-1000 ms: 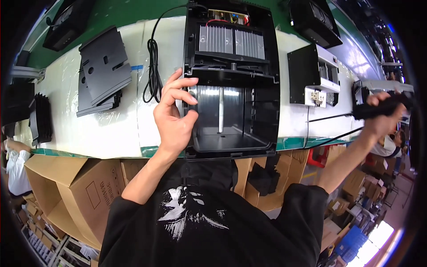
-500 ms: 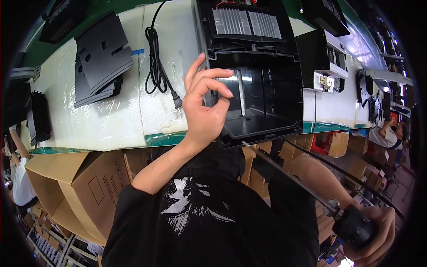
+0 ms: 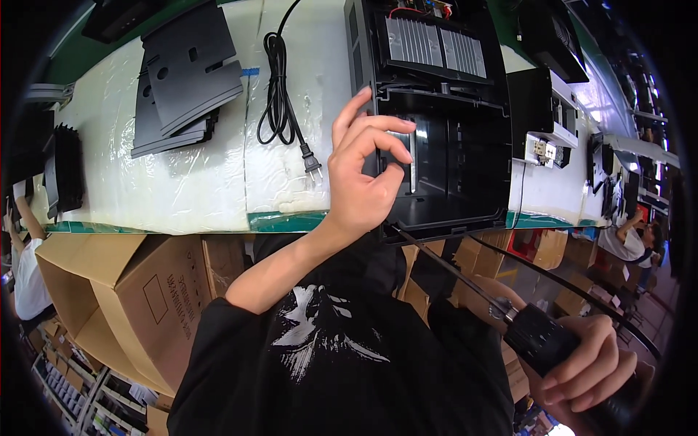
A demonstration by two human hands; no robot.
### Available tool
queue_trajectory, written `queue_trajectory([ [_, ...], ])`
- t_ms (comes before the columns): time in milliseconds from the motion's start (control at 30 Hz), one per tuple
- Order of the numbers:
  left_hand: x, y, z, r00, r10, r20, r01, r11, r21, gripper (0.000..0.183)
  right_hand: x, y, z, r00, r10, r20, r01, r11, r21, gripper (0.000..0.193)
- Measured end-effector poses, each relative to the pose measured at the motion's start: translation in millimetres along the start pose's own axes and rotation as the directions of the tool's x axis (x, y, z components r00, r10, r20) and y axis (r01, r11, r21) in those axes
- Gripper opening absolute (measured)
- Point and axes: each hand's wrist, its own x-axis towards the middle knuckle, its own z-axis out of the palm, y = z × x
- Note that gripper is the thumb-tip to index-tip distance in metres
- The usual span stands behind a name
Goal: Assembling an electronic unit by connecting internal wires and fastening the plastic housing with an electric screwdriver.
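Observation:
My left hand [image 3: 363,174] is over the left wall of a black open-fronted housing [image 3: 436,211]. Its thumb and forefinger curl together in a pinch, the other fingers are spread, and anything between the tips is too small to make out. At the lower right, my right hand [image 3: 592,363] wraps round a black-bodied screwdriver [image 3: 542,338] with a metal collar and a long thin shaft. The shaft slants up and left, its tip beside the housing's near edge, below my left hand. Ribbed silver heat sinks [image 3: 436,47] sit in the housing's upper part.
Left of the housing lie a bundled black power cord [image 3: 276,94] and stacked dark panels [image 3: 193,80] on the film-covered white tabletop [image 3: 196,196]. An open cardboard box [image 3: 145,305] stands below the table's left edge. A white-and-black unit [image 3: 549,109] is to the right. Other people work at both sides.
The view has shifted, so the table's things appear further right. My right hand has brought the screwdriver up and left, nearer my body. My left hand keeps its pose at the housing.

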Motion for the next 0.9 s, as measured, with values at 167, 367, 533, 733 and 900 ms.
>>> queue_trajectory([
  [167, 2.8, 1.7, 2.3, 1.000, 0.008, 0.015, -0.008, 1.000, -0.005, 0.022, -14.6, 13.9, 9.1, 0.994, -0.074, -0.080, 0.068, 0.995, -0.078, 0.067],
  [367, 2.2, 3.6, 2.2, 1.000, -0.016, -0.004, 0.016, 1.000, -0.005, 0.021, -22.2, 57.0, 31.2, 0.893, -0.239, -0.381, 0.163, 0.961, -0.221, 0.059],
  [533, 1.9, 4.4, 1.6, 0.999, -0.034, -0.024, 0.033, 0.999, -0.018, 0.021, -30.6, 62.6, 26.8, 0.928, -0.275, -0.252, 0.229, 0.953, -0.199, 0.085],
  [733, 2.2, 4.3, 1.6, 0.999, -0.032, -0.024, 0.032, 0.999, 0.005, 0.021, -32.3, 69.2, 31.5, 0.932, -0.243, -0.270, 0.184, 0.956, -0.227, 0.087],
  [900, 3.2, 4.4, 2.5, 1.000, -0.022, -0.008, 0.022, 1.000, 0.013, 0.020, -32.6, 74.5, 33.4, 0.922, -0.262, -0.284, 0.194, 0.950, -0.246, 0.088],
])
